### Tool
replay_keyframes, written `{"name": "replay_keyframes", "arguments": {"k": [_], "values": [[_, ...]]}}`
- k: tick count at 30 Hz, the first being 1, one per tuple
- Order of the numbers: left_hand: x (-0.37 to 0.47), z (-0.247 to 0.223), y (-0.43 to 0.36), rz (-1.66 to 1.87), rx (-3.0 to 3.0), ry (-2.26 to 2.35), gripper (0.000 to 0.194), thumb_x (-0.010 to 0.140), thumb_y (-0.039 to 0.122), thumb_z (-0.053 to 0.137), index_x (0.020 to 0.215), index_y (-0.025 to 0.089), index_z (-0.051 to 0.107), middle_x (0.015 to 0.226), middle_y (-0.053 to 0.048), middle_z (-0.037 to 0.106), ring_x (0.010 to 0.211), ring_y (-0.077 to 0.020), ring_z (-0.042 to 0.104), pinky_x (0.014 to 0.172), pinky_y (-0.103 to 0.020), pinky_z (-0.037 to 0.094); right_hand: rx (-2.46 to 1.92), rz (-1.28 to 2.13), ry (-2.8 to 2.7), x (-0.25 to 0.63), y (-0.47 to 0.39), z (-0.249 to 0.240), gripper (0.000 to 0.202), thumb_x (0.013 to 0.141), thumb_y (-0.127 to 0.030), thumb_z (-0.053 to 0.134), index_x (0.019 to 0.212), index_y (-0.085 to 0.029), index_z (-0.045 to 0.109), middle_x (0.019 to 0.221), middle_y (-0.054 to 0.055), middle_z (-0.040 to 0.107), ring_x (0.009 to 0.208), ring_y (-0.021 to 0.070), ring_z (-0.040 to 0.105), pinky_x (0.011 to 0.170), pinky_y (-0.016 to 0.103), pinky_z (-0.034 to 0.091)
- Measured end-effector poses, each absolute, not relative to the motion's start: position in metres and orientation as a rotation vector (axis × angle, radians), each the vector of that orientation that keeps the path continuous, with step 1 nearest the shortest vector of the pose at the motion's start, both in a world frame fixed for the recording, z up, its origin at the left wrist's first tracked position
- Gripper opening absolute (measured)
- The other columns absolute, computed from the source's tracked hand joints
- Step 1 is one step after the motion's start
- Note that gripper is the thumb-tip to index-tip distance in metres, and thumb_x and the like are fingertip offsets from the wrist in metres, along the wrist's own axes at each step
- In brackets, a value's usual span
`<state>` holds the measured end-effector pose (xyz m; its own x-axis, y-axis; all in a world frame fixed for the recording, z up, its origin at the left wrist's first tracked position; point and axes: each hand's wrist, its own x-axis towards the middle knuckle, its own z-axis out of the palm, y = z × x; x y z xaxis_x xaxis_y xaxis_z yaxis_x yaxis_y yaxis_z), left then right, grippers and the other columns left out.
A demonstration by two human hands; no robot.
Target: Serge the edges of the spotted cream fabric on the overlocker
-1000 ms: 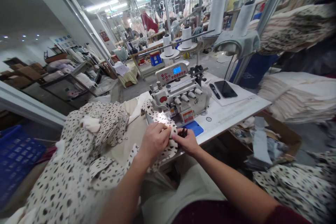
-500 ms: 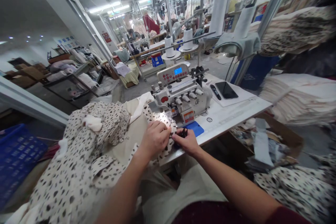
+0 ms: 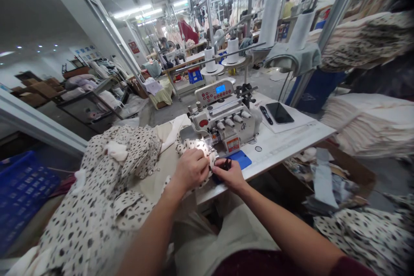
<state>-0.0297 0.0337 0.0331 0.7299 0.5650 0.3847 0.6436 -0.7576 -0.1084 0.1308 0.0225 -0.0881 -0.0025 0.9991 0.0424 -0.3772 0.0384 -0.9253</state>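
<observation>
My left hand (image 3: 191, 167) is closed on cream fabric with dark spots (image 3: 193, 143), just in front of the lit needle area of an overlock sewing machine (image 3: 223, 116). Beside it, my right hand (image 3: 232, 176) pinches the edge of the same fabric between thumb and fingers. Dark thread snips (image 3: 227, 164) are tucked in that hand, their tips pointing up. Part of the fabric is hidden under my left hand. A large heap of spotted fabric (image 3: 93, 189) spreads to the left over a beige cloth.
On the white tabletop (image 3: 278, 146) lie a phone (image 3: 280, 112), a dark marker-like object (image 3: 266, 115) and a blue plate (image 3: 241, 159). Thread cones (image 3: 270, 19) stand behind. A scrap box (image 3: 352, 172) and stacked fabric (image 3: 371, 120) are at right, a blue basket (image 3: 26, 194) at left.
The spotted fabric by my left hand has shifted and bunched toward the machine, with less of it hanging below the hand. Both hands stay almost in place; the view has tilted slightly.
</observation>
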Motion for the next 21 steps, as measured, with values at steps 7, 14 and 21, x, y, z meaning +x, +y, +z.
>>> {"name": "replay_keyframes", "arguments": {"k": [7,14,21], "values": [[-0.029,0.031,0.033,-0.512,-2.685,-0.968,0.013,0.086,0.022,0.055,0.076,0.02,0.064,0.077,-0.005,0.054,0.077,-0.0195,0.049,0.07,-0.034,0.038,-0.875,1.402,-0.911,0.129,0.02,-0.083,0.037,0.062,-0.046,0.086,0.075,-0.016,0.069,0.05,-0.004,0.054,0.042,0.0087,0.042,0.043,0.024,0.035],[-0.027,0.029,0.035,-0.545,-2.655,-0.991,0.015,0.086,0.021,0.055,0.072,0.019,0.062,0.076,-0.006,0.053,0.077,-0.0194,0.049,0.068,-0.034,0.038,-0.85,1.373,-0.918,0.129,0.02,-0.085,0.038,0.063,-0.047,0.086,0.074,-0.016,0.068,0.051,-0.004,0.054,0.044,0.0089,0.043,0.046,0.024,0.037],[-0.042,0.008,0.009,-0.917,-2.527,-1.235,0.012,0.089,0.019,0.055,0.093,0.02,0.067,0.087,-0.007,0.06,0.087,-0.0206,0.056,0.081,-0.037,0.045,-0.953,1.219,-1.013,0.131,0.018,-0.087,0.039,0.059,-0.044,0.088,0.076,-0.016,0.067,0.063,-0.001,0.062,0.055,0.0127,0.053,0.056,0.027,0.046]]}}
